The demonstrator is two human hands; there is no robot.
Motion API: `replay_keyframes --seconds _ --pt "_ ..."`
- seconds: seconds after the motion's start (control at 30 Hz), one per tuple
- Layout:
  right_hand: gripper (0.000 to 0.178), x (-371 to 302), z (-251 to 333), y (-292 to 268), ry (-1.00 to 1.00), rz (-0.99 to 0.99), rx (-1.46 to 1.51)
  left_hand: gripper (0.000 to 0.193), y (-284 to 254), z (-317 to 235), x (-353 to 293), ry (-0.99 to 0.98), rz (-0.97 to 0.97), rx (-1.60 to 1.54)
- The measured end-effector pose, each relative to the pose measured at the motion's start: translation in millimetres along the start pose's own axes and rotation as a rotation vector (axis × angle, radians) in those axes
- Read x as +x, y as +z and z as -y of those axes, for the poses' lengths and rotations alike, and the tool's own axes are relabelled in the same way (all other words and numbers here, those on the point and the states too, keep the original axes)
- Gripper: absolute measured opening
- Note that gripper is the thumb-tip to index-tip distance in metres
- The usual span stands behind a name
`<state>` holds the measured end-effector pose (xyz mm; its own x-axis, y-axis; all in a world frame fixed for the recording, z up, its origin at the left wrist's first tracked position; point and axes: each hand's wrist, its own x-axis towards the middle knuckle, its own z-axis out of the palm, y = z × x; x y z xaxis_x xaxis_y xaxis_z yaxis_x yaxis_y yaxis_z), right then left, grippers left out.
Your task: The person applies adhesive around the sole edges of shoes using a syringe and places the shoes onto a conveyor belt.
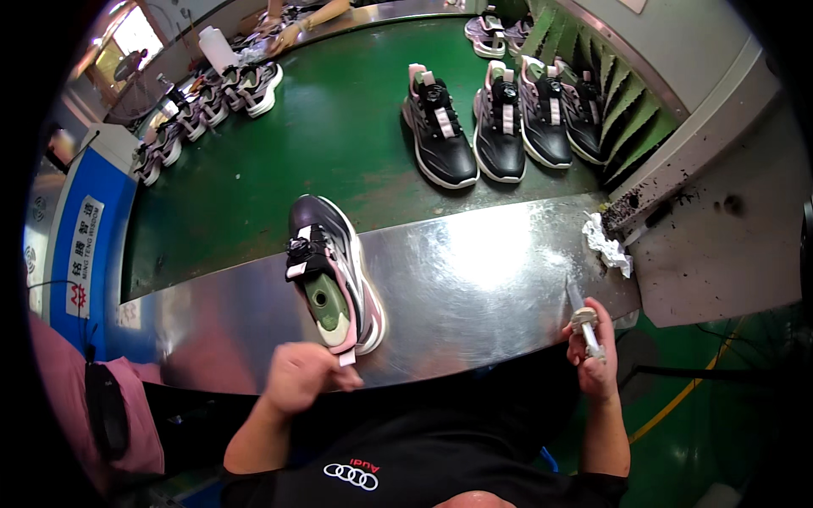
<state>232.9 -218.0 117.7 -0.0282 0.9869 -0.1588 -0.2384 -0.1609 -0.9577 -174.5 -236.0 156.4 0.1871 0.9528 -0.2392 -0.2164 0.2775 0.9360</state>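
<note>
A black sneaker (326,271) with pink lining, a pale sole and a green insole lies on the metal table edge (449,288), its toe reaching over the green surface. My left hand (301,377) is at its heel, by the white pull tab (347,358). The fingers are curled closed, and what they may grip is hidden. Off to the right, over the metal edge, my right hand (597,356) is closed around a slim syringe-like tool (584,320). The tool has a translucent tip pointing away from me and a white rod toward the palm.
Several black sneakers (440,127) stand at the back right beside green flaps (631,110). More shoes (212,106) line the left side near a white bottle (218,49). Crumpled white tissue (605,245) lies by the right-hand panel. Another person's arm (313,19) shows at the far end.
</note>
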Motion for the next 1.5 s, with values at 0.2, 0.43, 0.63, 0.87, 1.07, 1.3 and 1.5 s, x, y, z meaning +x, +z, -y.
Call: replay_keyframes --seconds 0.2,0.43,0.63,0.87,1.07,1.3,1.5 --pt "0.104 -19.7 12.7 14.3 -0.091 0.057 -0.240 0.029 -122.2 -3.7 94.9 0.141 -0.513 0.073" --pt "0.113 -24.4 17.7 30.5 -0.118 0.139 -0.120 0.038 -129.7 -9.4 173.0 -0.158 -0.287 0.358" --pt "0.119 -11.1 31.5 57.9 -0.149 0.286 0.050 0.047 -37.0 -40.0 153.0 0.142 -0.113 -0.080" --pt "0.117 10.6 62.4 104.1 -0.215 0.657 0.393 0.062 1.9 -36.8 97.3 0.335 0.155 -0.435" --pt "0.088 20.4 86.3 162.6 -0.183 0.792 0.423 0.072 -10.1 -24.3 84.1 0.384 0.312 -0.473" --pt "0.085 21.7 88.8 186.6 -0.155 0.817 0.371 0.072 -11.6 -16.0 80.1 0.512 0.322 -0.304" --pt "0.086 24.0 84.2 189.7 -0.122 0.804 0.364 0.072 -9.9 -18.9 80.6 0.585 0.368 -0.287"
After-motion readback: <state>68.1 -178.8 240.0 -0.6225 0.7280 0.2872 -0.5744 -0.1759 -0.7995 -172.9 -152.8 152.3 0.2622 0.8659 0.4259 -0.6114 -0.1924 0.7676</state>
